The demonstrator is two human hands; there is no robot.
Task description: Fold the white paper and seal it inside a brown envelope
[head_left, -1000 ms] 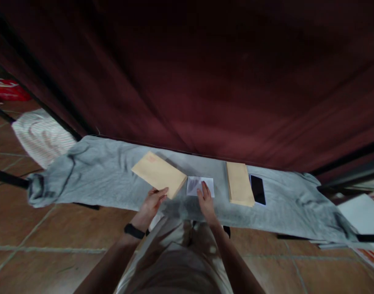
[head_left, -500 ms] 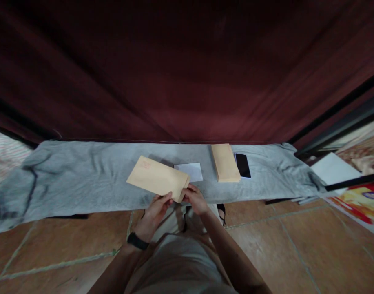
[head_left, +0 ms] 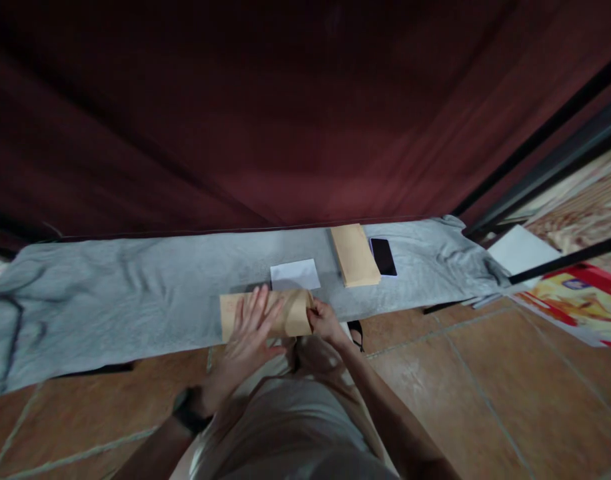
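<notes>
Bowing beneath the spread left hand, a brown envelope, right end pinched in the right hand.

Premises: improvised indoor work area; home or shop cannot be determined. Basis: dark red curtain behind 1 long cloth-covered table, dark frame bars at right, brownish tile floor with pale joints, red-and-yellow printed packaging near the bars.
</notes>
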